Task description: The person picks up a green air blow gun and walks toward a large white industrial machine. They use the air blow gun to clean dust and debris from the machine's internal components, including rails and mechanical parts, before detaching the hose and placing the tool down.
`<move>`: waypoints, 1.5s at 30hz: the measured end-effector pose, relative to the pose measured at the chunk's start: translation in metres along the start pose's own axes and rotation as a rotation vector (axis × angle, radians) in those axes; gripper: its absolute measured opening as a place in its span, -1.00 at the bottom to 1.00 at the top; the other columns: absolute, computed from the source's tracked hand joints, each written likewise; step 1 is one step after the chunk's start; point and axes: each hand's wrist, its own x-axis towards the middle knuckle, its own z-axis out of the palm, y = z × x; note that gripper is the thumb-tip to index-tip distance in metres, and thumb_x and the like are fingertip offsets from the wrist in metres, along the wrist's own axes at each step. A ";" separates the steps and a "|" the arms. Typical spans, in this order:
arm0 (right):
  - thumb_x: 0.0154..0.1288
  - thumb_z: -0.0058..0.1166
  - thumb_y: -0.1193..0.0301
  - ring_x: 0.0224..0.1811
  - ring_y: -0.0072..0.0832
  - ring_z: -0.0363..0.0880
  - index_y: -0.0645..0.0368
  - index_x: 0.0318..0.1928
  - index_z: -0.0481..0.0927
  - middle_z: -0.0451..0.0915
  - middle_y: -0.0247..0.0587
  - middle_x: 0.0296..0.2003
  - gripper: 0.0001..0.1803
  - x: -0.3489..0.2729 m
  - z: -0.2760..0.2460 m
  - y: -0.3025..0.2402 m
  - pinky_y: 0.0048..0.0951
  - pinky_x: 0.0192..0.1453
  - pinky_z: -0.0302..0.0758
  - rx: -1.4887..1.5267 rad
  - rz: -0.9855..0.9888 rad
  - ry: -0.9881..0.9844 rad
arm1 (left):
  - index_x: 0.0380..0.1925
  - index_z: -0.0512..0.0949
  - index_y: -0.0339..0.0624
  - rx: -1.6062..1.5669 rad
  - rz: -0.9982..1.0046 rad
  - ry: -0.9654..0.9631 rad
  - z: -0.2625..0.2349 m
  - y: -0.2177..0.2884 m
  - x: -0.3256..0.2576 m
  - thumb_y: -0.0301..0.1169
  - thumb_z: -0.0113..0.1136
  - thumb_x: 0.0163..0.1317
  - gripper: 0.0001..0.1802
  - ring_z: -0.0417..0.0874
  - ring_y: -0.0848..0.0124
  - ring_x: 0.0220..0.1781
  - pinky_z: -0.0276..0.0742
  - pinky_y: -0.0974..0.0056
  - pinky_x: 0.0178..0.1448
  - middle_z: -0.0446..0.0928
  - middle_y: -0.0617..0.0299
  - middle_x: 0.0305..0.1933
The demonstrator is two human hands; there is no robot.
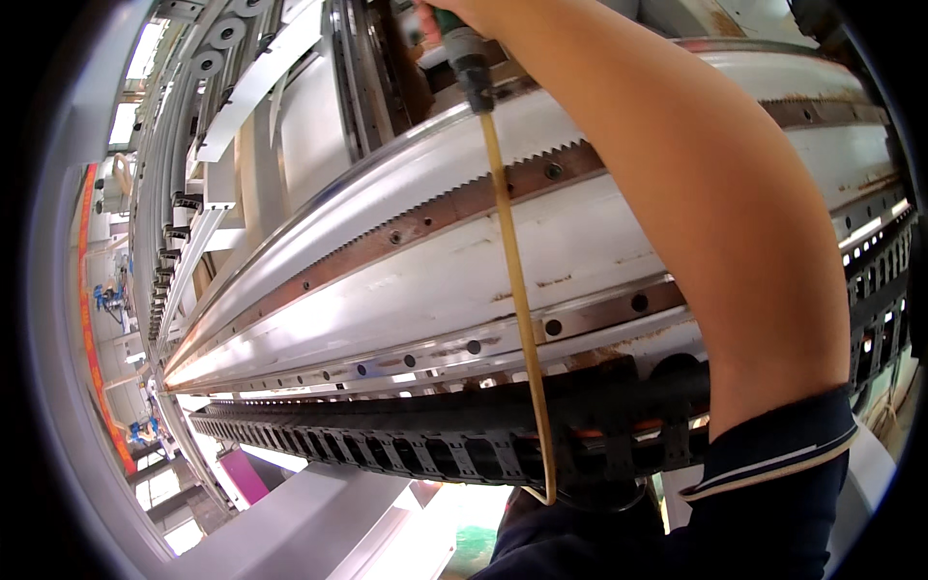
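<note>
Fingers of the right hand [454,10] are wrapping a green-handled tool [466,53] at the frame's top centre, arm reaching over to hold its black nose down near the toothed rack [435,208]. Its yellow hose [517,280] is hanging slack toward bottom centre, crossing the black cable chain [387,445]; no left hand is showing.

Right arm stretches from near right lower corner diagonally up toward far top centre, bare forearm long and nearly straight, elbow near dark short sleeve with pale trim. Right hand [447,12] at top edge, mostly cut off by frame, fingers closed in grip. Left arm, left hand out of view.
</note>
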 end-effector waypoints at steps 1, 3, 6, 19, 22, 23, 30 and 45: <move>0.30 -0.06 0.37 -0.67 -0.26 0.49 0.27 -0.49 0.50 0.51 -0.06 -0.59 -0.73 0.009 0.001 0.000 -0.18 -0.57 0.51 0.038 0.025 0.055 | 0.07 0.46 -0.31 0.004 -0.004 0.001 -0.001 0.000 -0.002 -0.03 0.29 0.20 -0.38 0.57 0.14 0.01 0.44 -0.04 0.18 0.54 0.01 0.01; 0.34 -0.11 0.36 -0.67 -0.20 0.52 0.34 -0.44 0.54 0.51 0.02 -0.61 -0.69 0.037 -0.010 0.004 -0.17 -0.58 0.51 -0.316 -0.168 -0.149 | 0.06 0.46 -0.31 0.021 -0.017 0.005 -0.006 -0.002 -0.008 -0.04 0.29 0.20 -0.38 0.57 0.15 0.00 0.44 -0.04 0.18 0.55 0.01 0.00; 0.33 -0.09 0.36 -0.66 -0.10 0.58 0.46 -0.38 0.56 0.56 0.12 -0.58 -0.66 0.062 -0.020 0.007 -0.12 -0.55 0.53 -0.333 -0.291 -0.160 | 0.06 0.46 -0.31 0.059 -0.037 0.029 -0.011 -0.004 -0.017 -0.05 0.29 0.20 -0.39 0.57 0.15 0.00 0.45 -0.03 0.17 0.55 0.01 0.00; 0.08 -0.07 0.40 -0.71 -0.33 0.45 0.32 -0.55 0.44 0.44 -0.14 -0.67 -0.78 0.059 0.013 -0.002 -0.27 -0.60 0.43 -0.710 -0.283 0.130 | 0.04 0.46 -0.32 0.314 -0.124 -0.014 -0.063 -0.015 -0.066 -0.08 0.27 0.22 -0.43 0.57 0.17 -0.04 0.46 0.00 0.13 0.55 0.02 -0.03; 0.10 -0.09 0.39 -0.76 -0.26 0.44 0.38 -0.54 0.44 0.45 -0.07 -0.68 -0.75 0.076 0.006 -0.009 -0.21 -0.64 0.42 -0.997 -0.275 0.115 | 0.03 0.47 -0.32 0.369 -0.143 -0.031 -0.072 -0.014 -0.076 -0.08 0.27 0.22 -0.44 0.57 0.17 -0.05 0.47 0.01 0.12 0.55 0.02 -0.03; 0.11 -0.11 0.39 -0.76 -0.24 0.44 0.39 -0.53 0.45 0.45 -0.05 -0.68 -0.74 0.086 0.003 -0.009 -0.19 -0.65 0.42 -1.094 -0.256 0.109 | 0.03 0.47 -0.32 0.395 -0.145 -0.036 -0.078 -0.013 -0.079 -0.09 0.26 0.22 -0.44 0.57 0.17 -0.05 0.47 0.01 0.11 0.55 0.02 -0.04; 0.04 -0.12 0.41 -0.76 -0.18 0.47 0.40 -0.56 0.42 0.41 -0.03 -0.73 -0.75 0.103 -0.012 -0.006 -0.14 -0.68 0.42 -1.231 -0.210 0.213 | 0.02 0.47 -0.32 0.474 -0.173 -0.069 -0.090 -0.017 -0.091 -0.10 0.25 0.23 -0.46 0.57 0.18 -0.07 0.48 0.03 0.09 0.55 0.03 -0.05; 0.06 -0.13 0.37 -0.72 -0.19 0.53 0.38 -0.38 0.45 0.52 0.02 -0.67 -0.73 0.097 0.029 -0.010 -0.19 -0.56 0.50 -1.255 -0.303 0.037 | -0.01 0.48 -0.32 0.473 -0.190 -0.094 -0.089 -0.022 -0.099 -0.14 0.24 0.25 -0.51 0.58 0.21 -0.12 0.50 0.07 0.05 0.56 0.04 -0.08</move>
